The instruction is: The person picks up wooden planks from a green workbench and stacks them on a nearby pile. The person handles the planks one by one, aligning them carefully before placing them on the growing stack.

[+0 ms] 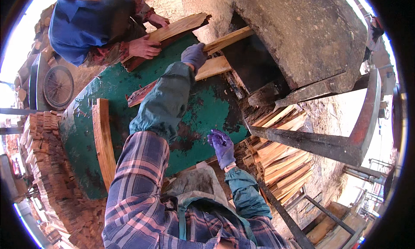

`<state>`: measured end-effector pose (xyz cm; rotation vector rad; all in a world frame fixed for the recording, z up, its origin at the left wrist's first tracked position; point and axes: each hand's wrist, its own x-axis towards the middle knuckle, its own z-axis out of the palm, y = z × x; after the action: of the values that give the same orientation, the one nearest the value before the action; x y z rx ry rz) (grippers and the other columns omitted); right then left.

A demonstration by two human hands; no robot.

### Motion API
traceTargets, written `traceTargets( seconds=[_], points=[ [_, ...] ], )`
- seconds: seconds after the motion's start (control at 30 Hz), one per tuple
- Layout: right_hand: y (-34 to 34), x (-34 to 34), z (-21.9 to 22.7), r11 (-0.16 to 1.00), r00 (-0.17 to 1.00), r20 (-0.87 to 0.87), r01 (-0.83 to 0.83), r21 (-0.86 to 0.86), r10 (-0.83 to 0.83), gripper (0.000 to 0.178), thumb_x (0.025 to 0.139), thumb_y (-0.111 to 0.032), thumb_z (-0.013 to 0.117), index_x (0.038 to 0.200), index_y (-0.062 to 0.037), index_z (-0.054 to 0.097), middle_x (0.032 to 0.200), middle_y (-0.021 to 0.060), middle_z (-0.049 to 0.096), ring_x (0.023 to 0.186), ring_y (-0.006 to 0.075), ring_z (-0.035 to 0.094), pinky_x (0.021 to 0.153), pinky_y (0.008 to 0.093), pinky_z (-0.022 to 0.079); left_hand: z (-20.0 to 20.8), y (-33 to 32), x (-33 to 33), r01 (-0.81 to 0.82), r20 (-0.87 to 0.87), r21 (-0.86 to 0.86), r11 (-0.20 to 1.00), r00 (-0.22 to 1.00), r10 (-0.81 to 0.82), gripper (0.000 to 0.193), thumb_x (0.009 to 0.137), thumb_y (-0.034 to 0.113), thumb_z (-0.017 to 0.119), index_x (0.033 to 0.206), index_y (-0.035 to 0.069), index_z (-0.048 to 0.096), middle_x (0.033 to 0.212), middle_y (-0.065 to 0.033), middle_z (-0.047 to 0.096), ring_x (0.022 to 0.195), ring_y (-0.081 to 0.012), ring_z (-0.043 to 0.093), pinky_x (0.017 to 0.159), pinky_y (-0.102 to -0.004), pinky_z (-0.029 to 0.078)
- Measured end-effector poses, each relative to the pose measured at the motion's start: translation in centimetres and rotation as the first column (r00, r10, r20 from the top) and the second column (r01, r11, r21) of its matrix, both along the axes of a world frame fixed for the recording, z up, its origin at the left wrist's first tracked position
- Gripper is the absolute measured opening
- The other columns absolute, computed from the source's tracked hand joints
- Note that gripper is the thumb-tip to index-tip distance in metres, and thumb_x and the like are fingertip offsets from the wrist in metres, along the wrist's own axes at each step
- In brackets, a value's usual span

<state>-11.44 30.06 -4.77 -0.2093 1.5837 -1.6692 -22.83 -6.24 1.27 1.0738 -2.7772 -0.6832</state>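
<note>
My left hand [194, 57], in a grey-purple glove, reaches far over the green table [207, 111] and is closed on the near end of a narrow wooden slat [229, 40]. The slat's other end rests at a dark metal machine plate [253, 61]. A second wooden slat [214, 68] lies beside it, partly hidden under my left forearm. My right hand [222, 149], in a purple glove, is held low by the table's near edge. Its fingers are extended and it holds nothing.
Opposite me, a co-worker's hands [146, 47] rest on a bark-edged board [181, 26]. A loose slat [103, 141] lies on the table's left. Split wood is piled in a metal rack [285, 158] at right; stacked wood [56, 171] stands left. A metal bar [311, 143] juts out at right.
</note>
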Motion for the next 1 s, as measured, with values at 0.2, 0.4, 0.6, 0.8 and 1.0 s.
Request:
traceTargets(
  seconds=[0.2, 0.4, 0.6, 0.8, 1.0],
  points=[
    [-5.4, -5.8, 0.8, 0.979, 0.909, -0.384, -0.097, 0.177, 0.159, 0.046, 0.088, -0.014, 0.071, 0.131, -0.0043, 0.058, 0.119, 0.0147, 0.066, 0.105, 0.0266, 0.063, 0.092, 0.0368, 0.05, -0.5, -6.6, 15.6, 0.008, -0.015, 0.098, 0.995, 1.0, -0.007, 0.028, 0.087, 0.019, 0.065, 0.11, 0.003, 0.067, 0.105, -0.015, 0.07, 0.096, -0.0281, 0.063, 0.085, -0.0389, 0.051],
    [-20.7, -15.1, 0.9, 0.702, -0.185, -0.681, 0.095, 0.706, 0.709, 0.073, 0.085, -0.02, 0.059, 0.152, -0.0144, 0.033, 0.156, 0.0166, 0.033, 0.144, 0.0359, 0.031, 0.118, 0.0524, 0.022, 8.7, -1.7, 34.0, -0.275, -0.097, 0.677, 0.682, 0.886, 0.453, 0.049, 0.086, 0.013, 0.077, 0.129, -0.002, 0.059, 0.11, -0.0049, 0.068, 0.095, -0.0123, 0.06, 0.085, -0.0289, 0.05],
    [-28.1, -14.4, 2.0, 0.289, -0.227, -0.298, -0.073, 0.955, 0.927, 0.077, 0.081, -0.025, 0.065, 0.152, -0.019, 0.035, 0.154, 0.0178, 0.037, 0.14, 0.04, 0.036, 0.116, 0.0463, 0.031, 8.9, 4.2, 47.7, -0.284, -0.121, 0.812, 0.51, 0.773, 0.623, 0.051, 0.09, 0.025, 0.075, 0.129, -0.003, 0.059, 0.11, -0.0021, 0.064, 0.1, -0.0109, 0.057, 0.088, -0.0275, 0.048],
    [-16.5, -5.9, 4.3, 0.213, -0.034, -0.212, 0.026, 0.977, 0.977, 0.098, 0.076, -0.046, 0.076, 0.154, -0.0103, 0.029, 0.157, 0.0229, 0.029, 0.143, 0.0387, 0.033, 0.117, 0.0478, 0.03, 7.6, 13.5, 55.4, -0.311, -0.031, 0.909, 0.276, 0.613, 0.79, 0.046, 0.095, 0.025, 0.067, 0.13, -0.004, 0.057, 0.108, -0.0009, 0.063, 0.094, -0.011, 0.057, 0.082, -0.0258, 0.047],
    [-4.8, 1.5, 6.4, 0.199, 0.475, -0.208, 0.071, 0.977, 0.855, 0.107, 0.074, -0.062, 0.075, 0.152, -0.0043, 0.029, 0.154, 0.0267, 0.032, 0.142, 0.0415, 0.035, 0.116, 0.047, 0.032, 3.8, 18.7, 60.0, -0.27, 0.01, 0.944, 0.189, 0.596, 0.803, 0.048, 0.098, 0.027, 0.063, 0.135, -0.002, 0.052, 0.115, -0.0049, 0.063, 0.098, -0.0138, 0.062, 0.081, -0.0299, 0.053]
  ],
)
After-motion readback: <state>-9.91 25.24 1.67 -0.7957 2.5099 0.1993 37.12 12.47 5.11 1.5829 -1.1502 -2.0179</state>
